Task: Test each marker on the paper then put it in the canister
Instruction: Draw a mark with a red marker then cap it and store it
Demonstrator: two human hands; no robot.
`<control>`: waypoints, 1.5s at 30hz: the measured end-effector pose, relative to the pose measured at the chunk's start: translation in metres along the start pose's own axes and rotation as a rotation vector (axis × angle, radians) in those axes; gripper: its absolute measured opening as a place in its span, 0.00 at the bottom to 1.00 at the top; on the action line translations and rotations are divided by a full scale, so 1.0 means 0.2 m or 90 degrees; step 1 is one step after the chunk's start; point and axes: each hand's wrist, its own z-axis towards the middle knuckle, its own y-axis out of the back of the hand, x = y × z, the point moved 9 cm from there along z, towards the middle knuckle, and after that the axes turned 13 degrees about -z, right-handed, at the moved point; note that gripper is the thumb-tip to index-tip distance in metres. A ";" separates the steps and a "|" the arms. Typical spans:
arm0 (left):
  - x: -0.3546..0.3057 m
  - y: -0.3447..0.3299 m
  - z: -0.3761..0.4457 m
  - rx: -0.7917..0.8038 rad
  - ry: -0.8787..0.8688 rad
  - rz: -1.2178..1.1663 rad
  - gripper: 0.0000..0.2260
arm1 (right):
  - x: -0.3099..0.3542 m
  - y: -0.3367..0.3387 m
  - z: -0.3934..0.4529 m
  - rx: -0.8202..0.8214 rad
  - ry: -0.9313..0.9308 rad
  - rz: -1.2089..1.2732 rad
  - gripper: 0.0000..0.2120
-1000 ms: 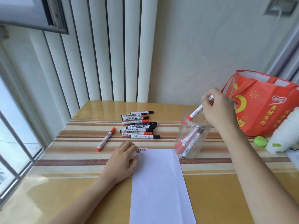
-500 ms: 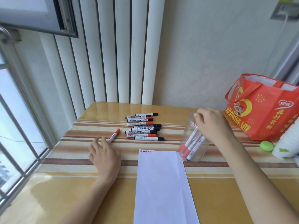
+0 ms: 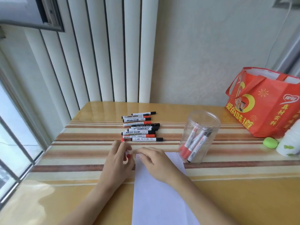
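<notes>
My left hand (image 3: 117, 159) grips a red marker (image 3: 122, 140) just left of the white paper (image 3: 160, 195); only its red ends show between the fingers. My right hand (image 3: 154, 160) lies over the paper's top edge, with its fingertips meeting the left hand at the marker. Whether they pinch it is hidden. The clear plastic canister (image 3: 203, 118) stands upright to the right of the paper and holds several markers (image 3: 194, 143). A pile of black and red markers (image 3: 140, 127) lies beyond my hands.
A red shopping bag (image 3: 267, 109) stands at the back right. A green oval object (image 3: 270, 143) and a white patterned roll (image 3: 290, 143) sit by the right edge. A window runs along the left side, and vertical blinds hang behind the table (image 3: 73, 159).
My right hand left the canister and came down to the top of the paper. My left hand picked up the lone red marker and brought it beside the paper.
</notes>
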 end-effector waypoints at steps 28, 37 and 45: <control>0.06 -0.21 0.00 0.253 0.007 -0.021 0.18 | -0.02 0.01 -0.04 -0.024 0.021 -0.202 0.08; 0.00 -0.16 0.02 0.178 -0.060 -0.015 0.21 | 0.06 0.06 -0.05 -0.090 0.078 -0.267 0.14; 0.03 -0.08 0.05 0.111 -0.039 -0.004 0.17 | -0.02 0.17 -0.09 -0.175 0.014 -0.327 0.22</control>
